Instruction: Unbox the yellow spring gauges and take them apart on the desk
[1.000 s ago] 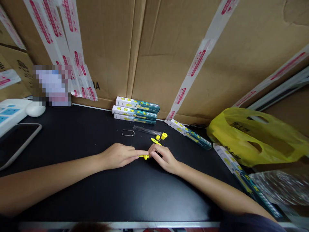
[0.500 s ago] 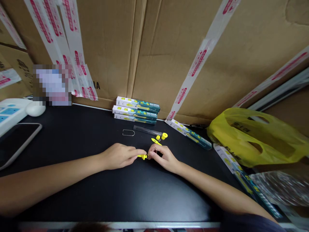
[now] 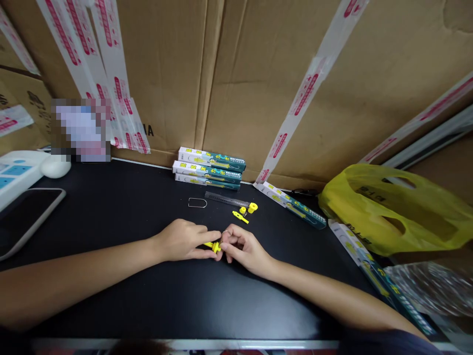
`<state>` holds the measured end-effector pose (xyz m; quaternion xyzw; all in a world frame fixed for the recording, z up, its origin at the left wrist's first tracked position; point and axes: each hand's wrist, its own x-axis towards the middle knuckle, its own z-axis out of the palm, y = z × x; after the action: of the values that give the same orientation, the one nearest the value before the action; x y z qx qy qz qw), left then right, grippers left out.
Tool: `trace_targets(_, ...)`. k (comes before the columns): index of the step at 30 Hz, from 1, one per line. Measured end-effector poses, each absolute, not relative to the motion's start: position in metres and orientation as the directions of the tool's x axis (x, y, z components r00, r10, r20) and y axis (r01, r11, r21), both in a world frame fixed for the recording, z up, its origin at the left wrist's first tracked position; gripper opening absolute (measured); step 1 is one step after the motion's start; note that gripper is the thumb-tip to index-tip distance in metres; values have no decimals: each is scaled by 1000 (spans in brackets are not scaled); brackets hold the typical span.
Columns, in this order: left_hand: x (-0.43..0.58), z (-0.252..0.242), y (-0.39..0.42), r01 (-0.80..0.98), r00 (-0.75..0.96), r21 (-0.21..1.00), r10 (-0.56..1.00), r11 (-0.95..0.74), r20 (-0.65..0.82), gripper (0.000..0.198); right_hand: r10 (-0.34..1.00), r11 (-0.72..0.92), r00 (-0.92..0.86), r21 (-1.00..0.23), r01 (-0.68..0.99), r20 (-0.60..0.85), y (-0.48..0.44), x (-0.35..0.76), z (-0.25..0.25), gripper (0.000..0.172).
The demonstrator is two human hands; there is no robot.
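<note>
Between my hands, just above the black tabletop, is a small yellow plastic part (image 3: 215, 247) with a narrow stem and a wider end. My left hand (image 3: 186, 240) pinches its stem between thumb and fingers. At the wider end, the fingers of my right hand (image 3: 246, 248) are closed on a thin wire piece (image 3: 224, 231), mostly hidden by the fingertips. Beyond them lie a slim yellow part (image 3: 241, 217), a small yellow cap (image 3: 243, 210), a larger yellow cap (image 3: 253, 207), a clear tube (image 3: 227, 199) and a U-shaped wire (image 3: 197, 202).
Printed narrow boxes (image 3: 209, 170) are stacked against the cardboard wall (image 3: 166, 74). Another box (image 3: 293, 204) lies to their right, and one (image 3: 380, 276) by the yellow plastic bag (image 3: 391, 207). A phone (image 3: 29, 219) and a white power strip (image 3: 18, 170) are at left.
My right hand has moved slightly left and down, against the yellow part's wider end. The yellow part has shifted a little left and down. The wire's curve, visible before, is now mostly covered.
</note>
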<state>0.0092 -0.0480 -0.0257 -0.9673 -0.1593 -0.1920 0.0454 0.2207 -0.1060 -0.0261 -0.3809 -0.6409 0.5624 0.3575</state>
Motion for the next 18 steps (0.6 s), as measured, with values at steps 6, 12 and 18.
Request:
trace_targets(6, 10, -27, -50, 310, 854, -25, 267, -950, 447, 32, 886, 32, -463, -999, 39, 10, -103, 222, -27, 24)
trace_targets(12, 13, -24, -51, 346, 847, 91, 353, -934, 397, 20, 888, 27, -460, -1000, 15, 17, -101, 222, -28, 24)
trace_targets(18, 13, -22, -53, 396, 827, 157, 426, -905, 367, 10, 885, 24, -464, -999, -29, 35, -100, 223, -30, 24)
